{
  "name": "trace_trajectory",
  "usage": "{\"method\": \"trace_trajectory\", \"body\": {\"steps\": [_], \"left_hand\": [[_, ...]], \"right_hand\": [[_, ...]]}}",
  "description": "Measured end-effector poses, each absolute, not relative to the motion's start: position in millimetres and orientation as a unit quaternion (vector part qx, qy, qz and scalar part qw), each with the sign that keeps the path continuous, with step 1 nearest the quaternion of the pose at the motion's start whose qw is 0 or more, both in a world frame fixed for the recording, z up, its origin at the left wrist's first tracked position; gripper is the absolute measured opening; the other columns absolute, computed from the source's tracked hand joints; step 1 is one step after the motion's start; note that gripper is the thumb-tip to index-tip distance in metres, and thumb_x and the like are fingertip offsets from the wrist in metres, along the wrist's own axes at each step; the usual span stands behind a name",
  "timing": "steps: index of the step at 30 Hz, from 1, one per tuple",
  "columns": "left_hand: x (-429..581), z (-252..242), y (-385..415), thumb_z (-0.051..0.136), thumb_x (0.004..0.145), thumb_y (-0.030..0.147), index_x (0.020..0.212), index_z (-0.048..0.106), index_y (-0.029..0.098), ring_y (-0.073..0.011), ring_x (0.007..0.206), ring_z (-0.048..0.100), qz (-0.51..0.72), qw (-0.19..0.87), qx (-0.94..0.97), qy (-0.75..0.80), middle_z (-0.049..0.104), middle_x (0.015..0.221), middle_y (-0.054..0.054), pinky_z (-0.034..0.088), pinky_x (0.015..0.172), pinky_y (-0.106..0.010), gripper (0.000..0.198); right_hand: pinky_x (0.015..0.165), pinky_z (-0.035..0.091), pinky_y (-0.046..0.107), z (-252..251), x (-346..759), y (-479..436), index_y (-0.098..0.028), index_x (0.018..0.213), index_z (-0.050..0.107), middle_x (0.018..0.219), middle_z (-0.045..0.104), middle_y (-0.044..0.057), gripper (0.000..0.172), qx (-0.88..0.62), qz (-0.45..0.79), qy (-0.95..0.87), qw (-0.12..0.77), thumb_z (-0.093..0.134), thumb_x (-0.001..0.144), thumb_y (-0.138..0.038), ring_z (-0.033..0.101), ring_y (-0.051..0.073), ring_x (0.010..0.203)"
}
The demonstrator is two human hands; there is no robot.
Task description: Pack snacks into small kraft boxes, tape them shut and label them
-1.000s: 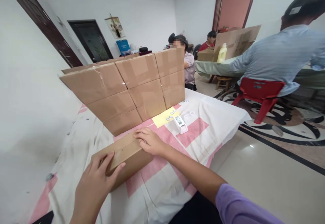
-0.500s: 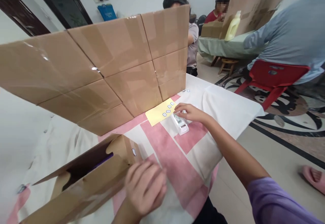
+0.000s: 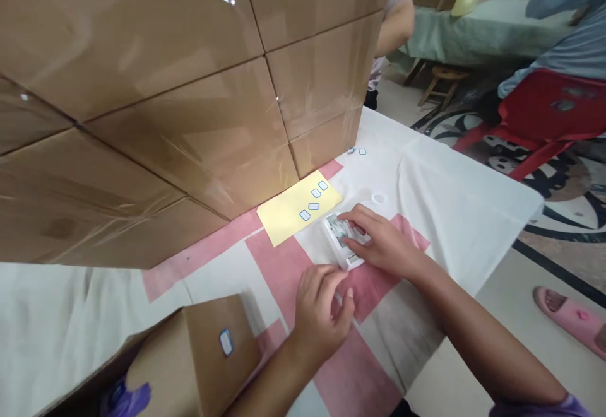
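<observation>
A small white plastic box-like device (image 3: 353,258) with a greyish patterned area on top lies on the cloth-covered table. My right hand (image 3: 379,240) reaches over it from the right, thumb and index finger apart, fingertips at the grey area. Whether they pinch anything small cannot be made out. Just in front of the device is my left hand (image 3: 322,313), its fingers loosely curved and thumb apart, with nothing visible in it. Behind the device lies a yellow sheet (image 3: 279,218) bearing several small blue-edged labels (image 3: 314,206).
Tall taped cardboard (image 3: 189,120) stands behind the sheet. An open carton (image 3: 213,360) with something purple inside is at lower left. A white ring (image 3: 377,198) and small labels (image 3: 362,151) lie on the tablecloth (image 3: 454,196). People sit beyond; a red chair (image 3: 553,105) is right.
My left hand has moved from beside the carton rightward and forward to the device. My right hand stays at the device, its fingers now lower over it. The view has tilted down and closer.
</observation>
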State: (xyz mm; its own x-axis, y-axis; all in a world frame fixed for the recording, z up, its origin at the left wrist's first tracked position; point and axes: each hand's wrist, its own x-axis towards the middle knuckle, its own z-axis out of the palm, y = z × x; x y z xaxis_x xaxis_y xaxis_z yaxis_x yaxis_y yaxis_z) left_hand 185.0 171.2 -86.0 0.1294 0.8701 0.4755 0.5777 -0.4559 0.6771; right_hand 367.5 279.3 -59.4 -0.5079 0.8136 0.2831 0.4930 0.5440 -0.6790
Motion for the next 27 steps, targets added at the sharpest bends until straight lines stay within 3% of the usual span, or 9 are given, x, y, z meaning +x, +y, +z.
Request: {"method": "trace_trajectory", "body": {"steps": [18, 23, 27], "left_hand": [[188.3, -85.2, 174.6, 0.059, 0.089, 0.015, 0.111, 0.06, 0.023, -0.0206, 0.091, 0.063, 0.436, 0.187, 0.732, 0.489, 0.068, 0.097, -0.007, 0.052, 0.08, -0.038, 0.024], [189.3, -84.8, 175.3, 0.059, 0.09, 0.016, 0.112, 0.06, 0.023, -0.0209, 0.094, 0.062, 0.426, 0.195, 0.726, 0.503, 0.067, 0.099, -0.007, 0.052, 0.082, -0.038, 0.023], [189.5, -89.3, 178.4, 0.065, 0.088, 0.026, 0.131, 0.051, 0.023, -0.0265, 0.121, 0.056, 0.407, 0.203, 0.696, 0.556, 0.059, 0.126, -0.013, 0.051, 0.099, -0.046, 0.044]], "right_hand": [[0.069, 0.05, 0.03, -48.9, 369.7, 279.2, -0.026, 0.107, 0.057, 0.107, 0.058, 0.005, 0.016, -0.395, 0.316, -0.812, 0.291, 0.058, 0.094, -0.016, 0.056, 0.016, 0.081], [0.087, 0.054, 0.037, -54.1, 368.5, 281.1, -0.028, 0.131, 0.053, 0.128, 0.058, 0.008, 0.043, -0.398, 0.336, -0.799, 0.302, 0.062, 0.091, -0.017, 0.059, 0.023, 0.111], [0.092, 0.055, 0.041, -59.8, 370.0, 285.5, -0.029, 0.14, 0.052, 0.137, 0.059, 0.008, 0.05, -0.394, 0.372, -0.786, 0.299, 0.063, 0.092, -0.024, 0.059, 0.025, 0.121]]}}
